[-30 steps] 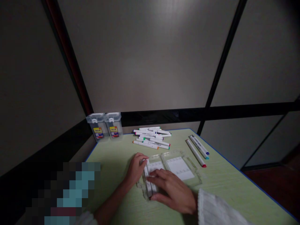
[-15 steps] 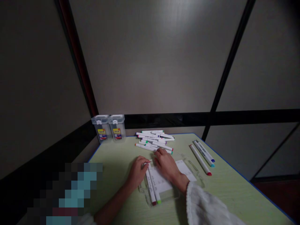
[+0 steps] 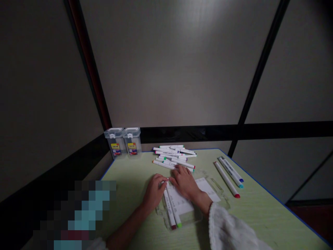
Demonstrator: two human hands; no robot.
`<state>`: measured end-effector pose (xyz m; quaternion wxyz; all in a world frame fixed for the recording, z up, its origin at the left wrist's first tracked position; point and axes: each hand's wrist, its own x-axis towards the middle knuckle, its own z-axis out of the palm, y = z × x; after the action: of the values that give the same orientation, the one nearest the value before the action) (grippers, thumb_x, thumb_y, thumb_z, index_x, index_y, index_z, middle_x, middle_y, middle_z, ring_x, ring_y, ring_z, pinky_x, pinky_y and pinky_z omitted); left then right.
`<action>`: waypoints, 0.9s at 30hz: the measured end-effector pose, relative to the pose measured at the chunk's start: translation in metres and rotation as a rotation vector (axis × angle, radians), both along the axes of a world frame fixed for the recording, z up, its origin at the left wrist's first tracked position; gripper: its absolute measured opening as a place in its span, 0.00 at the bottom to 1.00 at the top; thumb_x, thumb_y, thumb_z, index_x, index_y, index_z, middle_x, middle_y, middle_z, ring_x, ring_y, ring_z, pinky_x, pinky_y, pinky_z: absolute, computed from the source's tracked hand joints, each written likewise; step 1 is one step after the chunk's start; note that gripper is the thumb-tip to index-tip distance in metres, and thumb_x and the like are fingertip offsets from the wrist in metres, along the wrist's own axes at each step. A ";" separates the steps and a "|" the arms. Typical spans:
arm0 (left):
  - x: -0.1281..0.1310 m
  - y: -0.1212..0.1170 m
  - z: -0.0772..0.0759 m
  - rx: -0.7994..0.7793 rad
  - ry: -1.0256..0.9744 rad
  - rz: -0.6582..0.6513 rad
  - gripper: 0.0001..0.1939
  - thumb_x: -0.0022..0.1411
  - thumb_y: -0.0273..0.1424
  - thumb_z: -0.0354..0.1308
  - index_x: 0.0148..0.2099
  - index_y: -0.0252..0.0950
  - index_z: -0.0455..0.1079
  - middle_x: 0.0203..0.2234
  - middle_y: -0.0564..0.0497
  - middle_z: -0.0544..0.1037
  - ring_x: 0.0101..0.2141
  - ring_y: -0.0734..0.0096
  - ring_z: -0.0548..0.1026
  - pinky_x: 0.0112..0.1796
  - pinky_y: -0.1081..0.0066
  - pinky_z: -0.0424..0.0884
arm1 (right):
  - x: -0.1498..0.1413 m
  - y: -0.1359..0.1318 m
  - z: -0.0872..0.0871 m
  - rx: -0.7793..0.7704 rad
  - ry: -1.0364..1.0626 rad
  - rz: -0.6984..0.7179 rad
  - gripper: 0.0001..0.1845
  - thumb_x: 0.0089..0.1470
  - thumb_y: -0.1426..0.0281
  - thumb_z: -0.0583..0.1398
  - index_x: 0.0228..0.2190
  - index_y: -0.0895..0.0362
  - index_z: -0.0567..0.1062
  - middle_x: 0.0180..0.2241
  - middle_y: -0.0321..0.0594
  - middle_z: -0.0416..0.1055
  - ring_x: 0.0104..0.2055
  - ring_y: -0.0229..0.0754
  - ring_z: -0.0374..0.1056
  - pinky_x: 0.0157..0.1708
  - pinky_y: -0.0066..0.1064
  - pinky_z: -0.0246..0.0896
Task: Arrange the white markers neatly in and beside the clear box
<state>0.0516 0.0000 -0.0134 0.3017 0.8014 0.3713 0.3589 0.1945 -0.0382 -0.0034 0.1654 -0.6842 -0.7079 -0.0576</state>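
Note:
Two white markers lie side by side on a clear plastic case, one with a dark red end and one with a light green end. My left hand is closed at their far ends, thumb and fingertips gripping the dark red marker. My right hand rests palm down over the case, fingers stretched towards a marker pile. Its thumb is close to the far end of the green marker. Partly under this hand is a white paper sheet.
Two clear lidded boxes with yellow labels stand at the table's back left corner. Along the right side lie a red-ended marker and two more with blue and light blue ends. A dark-trimmed wall rises behind the table.
The view has swung slightly, so everything sits a little further right in the picture. Both hands and the two markers keep nearly the same places on the case.

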 end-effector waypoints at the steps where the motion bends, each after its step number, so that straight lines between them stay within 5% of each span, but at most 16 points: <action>1: 0.000 0.000 0.000 -0.003 0.001 0.001 0.10 0.49 0.20 0.49 0.31 0.33 0.70 0.28 0.50 0.70 0.34 0.71 0.68 0.39 0.69 0.63 | 0.000 0.000 0.001 0.000 0.001 0.001 0.16 0.55 0.64 0.50 0.41 0.58 0.68 0.47 0.50 0.60 0.51 0.48 0.53 0.48 0.41 0.45; 17: 0.000 0.002 -0.003 0.005 -0.006 -0.006 0.09 0.50 0.21 0.49 0.31 0.33 0.70 0.28 0.49 0.70 0.34 0.70 0.68 0.38 0.69 0.64 | 0.000 -0.005 0.006 0.019 -0.025 0.089 0.13 0.56 0.65 0.50 0.35 0.59 0.71 0.41 0.47 0.63 0.47 0.45 0.57 0.48 0.38 0.46; 22: 0.000 0.001 -0.002 0.009 -0.014 -0.006 0.09 0.49 0.21 0.49 0.30 0.34 0.70 0.28 0.50 0.70 0.34 0.70 0.68 0.39 0.69 0.63 | -0.003 -0.015 0.019 0.058 -0.072 0.149 0.12 0.56 0.68 0.51 0.37 0.60 0.70 0.42 0.48 0.63 0.48 0.46 0.57 0.52 0.42 0.39; 27: 0.000 0.000 0.000 -0.015 -0.005 -0.005 0.09 0.49 0.20 0.49 0.30 0.34 0.69 0.28 0.50 0.70 0.35 0.70 0.68 0.39 0.69 0.63 | 0.002 -0.045 0.038 0.079 -0.111 0.209 0.12 0.53 0.74 0.52 0.40 0.61 0.69 0.40 0.48 0.64 0.46 0.47 0.59 0.52 0.41 0.44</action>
<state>0.0512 -0.0002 -0.0131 0.3095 0.7992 0.3714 0.3573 0.1963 -0.0835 0.0348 0.1576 -0.5953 -0.7808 -0.1057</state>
